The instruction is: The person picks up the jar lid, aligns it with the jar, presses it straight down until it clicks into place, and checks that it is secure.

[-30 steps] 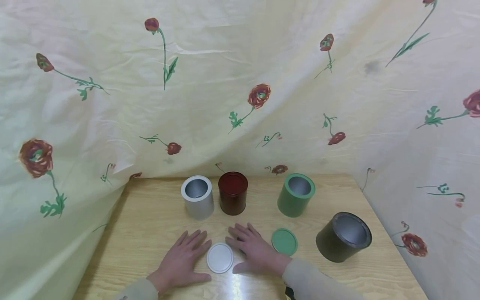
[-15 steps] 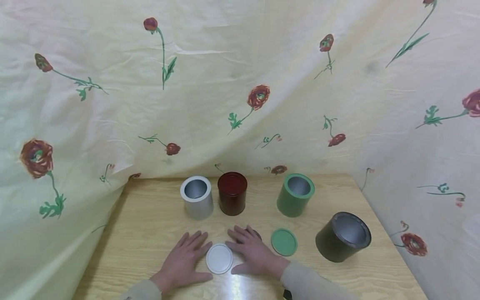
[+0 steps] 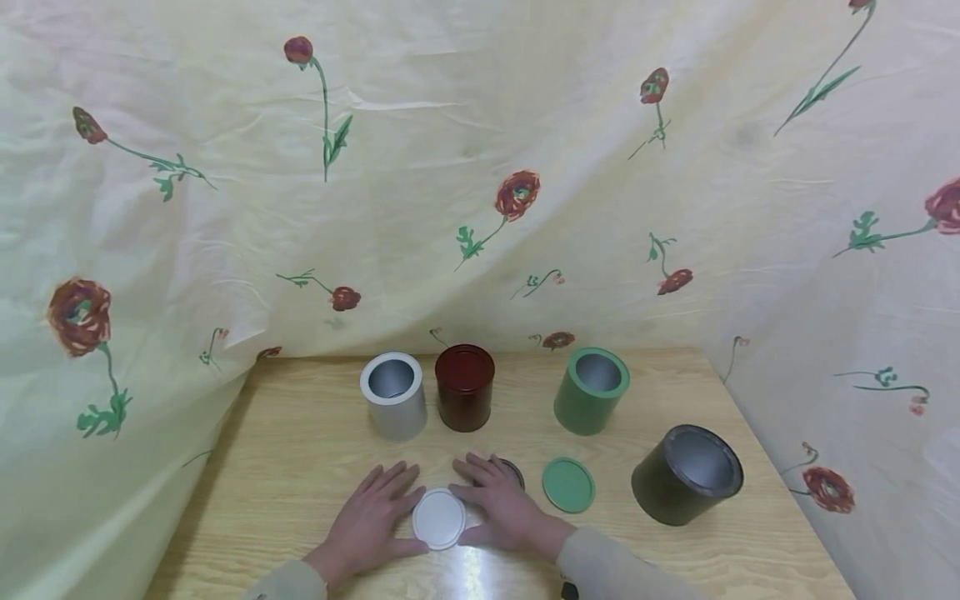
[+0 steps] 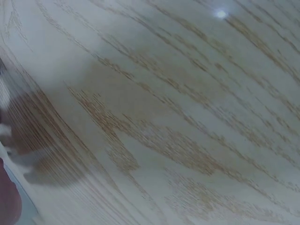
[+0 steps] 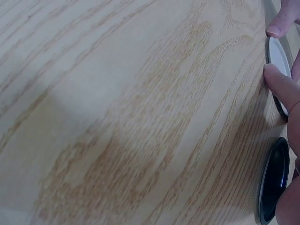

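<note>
A round white lid [image 3: 439,518] lies flat on the wooden table between both hands. On its left, my left hand [image 3: 369,525] is spread, with forefinger and thumb tips at the lid's edge. My right hand [image 3: 504,507] is on the other side, its thumb tip against the rim in the right wrist view. A dark lid [image 3: 512,472] is partly covered by the right hand's fingers; in the right wrist view the same dark lid [image 5: 274,183] shows beside the hand. Only a fingertip [image 4: 8,199] of the left hand appears in the left wrist view.
At the back stand an uncovered white can [image 3: 399,417], a dark red can [image 3: 465,404] with its top covered, and an uncovered green can [image 3: 585,408]. A green lid [image 3: 568,485] lies right of the right hand. Farther right is a larger black can [image 3: 671,483].
Both hands have drawn slightly inward, and their thumbs now reach the white lid's edge. More of the dark lid shows beyond the right hand. Cans and lids have not visibly moved.
</note>
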Tool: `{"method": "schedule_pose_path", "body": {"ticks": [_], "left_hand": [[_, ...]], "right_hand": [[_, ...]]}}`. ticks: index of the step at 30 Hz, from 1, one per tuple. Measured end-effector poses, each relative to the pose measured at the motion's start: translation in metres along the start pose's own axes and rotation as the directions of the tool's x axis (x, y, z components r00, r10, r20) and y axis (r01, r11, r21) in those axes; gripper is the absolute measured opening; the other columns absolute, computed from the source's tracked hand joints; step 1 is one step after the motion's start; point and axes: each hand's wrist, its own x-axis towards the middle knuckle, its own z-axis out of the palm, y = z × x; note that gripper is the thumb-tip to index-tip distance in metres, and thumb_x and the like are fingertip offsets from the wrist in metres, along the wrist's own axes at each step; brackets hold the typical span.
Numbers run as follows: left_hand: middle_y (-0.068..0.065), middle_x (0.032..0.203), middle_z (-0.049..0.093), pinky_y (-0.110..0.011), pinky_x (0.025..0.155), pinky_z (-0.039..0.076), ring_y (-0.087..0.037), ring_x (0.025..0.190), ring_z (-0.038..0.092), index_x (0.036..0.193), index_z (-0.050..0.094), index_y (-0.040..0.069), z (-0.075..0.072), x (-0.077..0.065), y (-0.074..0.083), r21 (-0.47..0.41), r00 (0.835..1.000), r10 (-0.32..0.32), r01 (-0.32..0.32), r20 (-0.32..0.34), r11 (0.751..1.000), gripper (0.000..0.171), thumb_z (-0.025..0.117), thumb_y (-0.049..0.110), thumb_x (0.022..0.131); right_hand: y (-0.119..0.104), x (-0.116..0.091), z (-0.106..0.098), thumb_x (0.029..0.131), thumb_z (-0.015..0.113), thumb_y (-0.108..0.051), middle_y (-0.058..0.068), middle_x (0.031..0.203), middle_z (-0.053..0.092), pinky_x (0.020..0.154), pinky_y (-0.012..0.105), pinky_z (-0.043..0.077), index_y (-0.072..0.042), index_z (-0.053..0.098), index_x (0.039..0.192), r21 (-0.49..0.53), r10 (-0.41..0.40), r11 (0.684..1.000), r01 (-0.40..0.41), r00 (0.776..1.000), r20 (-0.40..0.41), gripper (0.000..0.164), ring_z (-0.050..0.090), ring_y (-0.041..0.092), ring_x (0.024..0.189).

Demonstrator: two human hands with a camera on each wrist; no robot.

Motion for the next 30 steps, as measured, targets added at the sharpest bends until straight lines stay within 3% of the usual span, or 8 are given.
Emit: {"method": "schedule_pose_path", "body": {"ticks": [16,30], "left_hand": [[-0.012,0.156,0.058,-0.058,0.122,0.040,-0.035,0.147,0.051,0.134,0.076,0.011,0.000,0.001,-0.005,-0.048,1.000,-0.002,0.002,0.000,0.999,0.085,0.071,0.079,0.083],[-0.014,0.155,0.059,-0.061,0.120,0.042,-0.038,0.145,0.053,0.133,0.076,0.011,-0.018,0.004,-0.006,-0.016,0.999,0.032,-0.032,-0.045,0.999,0.084,0.073,0.077,0.082]], "right_hand": [[0.002,0.003,0.003,0.084,0.088,-0.051,0.015,0.163,0.049,0.125,0.068,0.029,-0.011,0.070,0.142,0.049,0.001,0.999,0.000,1.000,-0.007,0.073,0.039,0.040,0.154],[-0.001,0.007,-0.008,0.088,0.086,-0.048,0.013,0.167,0.045,0.128,0.066,0.022,-0.011,0.066,0.147,0.112,0.015,0.994,-0.016,1.000,0.010,0.072,0.033,0.038,0.158]]}}
